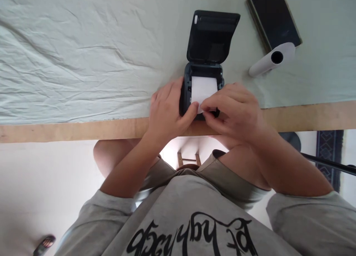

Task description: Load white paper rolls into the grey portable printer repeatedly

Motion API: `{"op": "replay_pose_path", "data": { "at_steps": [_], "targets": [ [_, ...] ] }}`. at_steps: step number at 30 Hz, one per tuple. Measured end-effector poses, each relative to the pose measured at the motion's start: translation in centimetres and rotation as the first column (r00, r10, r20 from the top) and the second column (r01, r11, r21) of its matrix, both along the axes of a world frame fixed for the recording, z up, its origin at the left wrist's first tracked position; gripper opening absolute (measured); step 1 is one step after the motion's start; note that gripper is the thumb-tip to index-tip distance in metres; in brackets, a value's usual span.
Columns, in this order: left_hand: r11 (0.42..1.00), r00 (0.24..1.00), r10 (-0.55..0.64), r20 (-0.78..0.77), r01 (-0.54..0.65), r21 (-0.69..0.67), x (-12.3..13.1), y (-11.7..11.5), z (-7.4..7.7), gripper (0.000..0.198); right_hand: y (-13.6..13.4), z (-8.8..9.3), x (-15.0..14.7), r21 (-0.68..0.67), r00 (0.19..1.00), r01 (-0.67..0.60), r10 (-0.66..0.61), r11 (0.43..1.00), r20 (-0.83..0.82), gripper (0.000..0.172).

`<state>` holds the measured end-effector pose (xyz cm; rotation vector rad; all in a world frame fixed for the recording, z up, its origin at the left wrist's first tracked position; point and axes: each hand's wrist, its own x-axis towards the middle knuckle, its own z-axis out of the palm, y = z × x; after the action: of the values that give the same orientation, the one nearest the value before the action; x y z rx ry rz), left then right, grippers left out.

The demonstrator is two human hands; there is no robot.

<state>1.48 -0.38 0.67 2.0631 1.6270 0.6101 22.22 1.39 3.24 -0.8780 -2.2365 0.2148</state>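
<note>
A small black printer [187, 72] lies at the table's front edge, its lid [210, 39] raised and tilted away from me. White paper [204, 88] sits inside the compartment. My left hand [169, 109] rests along the printer's left side, fingers close together around its body and the thumb at the paper's lower left corner. At the paper's lower right, my right hand [232, 107] pinches the front end between thumb and index finger. The fingertips hide part of the paper's end.
A dark phone-like device [274, 17] lies at the upper right, with a curled white paper roll or sleeve [265, 65] touching its near end. Wrinkled pale cloth [83, 56] covers the table behind its wooden front edge [69, 130].
</note>
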Motion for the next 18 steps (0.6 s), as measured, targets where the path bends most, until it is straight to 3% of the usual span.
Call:
{"op": "replay_pose_path", "data": {
  "at_steps": [2, 4, 6, 8, 13, 15, 18],
  "targets": [
    [1.000, 1.000, 0.004, -0.014, -0.004, 0.004, 0.0, 0.0, 0.0, 0.067, 0.5, 0.1, 0.4, -0.060, 0.998, 0.011, -0.015, 0.998, -0.057, 0.013],
    [1.000, 1.000, 0.011, -0.023, -0.011, 0.012, 0.1, 0.0, 0.0, 0.066, 1.4, -0.3, 0.9, -0.104, 0.981, 0.104, -0.119, 0.989, -0.155, 0.011],
    [1.000, 1.000, 0.012, -0.023, -0.012, 0.019, 0.1, -0.1, 0.0, 0.066, 2.6, -1.0, 1.3, -0.163, 0.934, 0.231, -0.265, 0.959, -0.239, 0.016],
    [1.000, 1.000, 0.003, -0.018, -0.003, 0.022, 0.0, -0.1, -0.1, 0.067, 3.7, -1.8, 1.5, -0.276, 0.903, 0.278, -0.348, 0.920, -0.252, 0.028],
    [1.000, 1.000, -0.024, 0.017, 0.024, 0.017, -0.4, -0.1, -0.3, 0.074, 5.0, -1.9, 1.1, -0.471, 0.916, 0.227, -0.352, 0.852, -0.195, 0.061],
    [0.999, 0.999, -0.030, 0.026, 0.030, 0.016, -0.4, -0.1, -0.4, 0.073, 5.1, -1.4, 0.8, -0.494, 0.919, 0.235, -0.357, 0.837, -0.167, 0.063],
    [1.000, 0.999, -0.029, 0.028, 0.029, 0.011, -0.4, -0.2, -0.3, 0.072, 5.4, -0.9, 0.3, -0.477, 0.872, 0.271, -0.423, 0.836, -0.246, 0.049]
  ]
}}
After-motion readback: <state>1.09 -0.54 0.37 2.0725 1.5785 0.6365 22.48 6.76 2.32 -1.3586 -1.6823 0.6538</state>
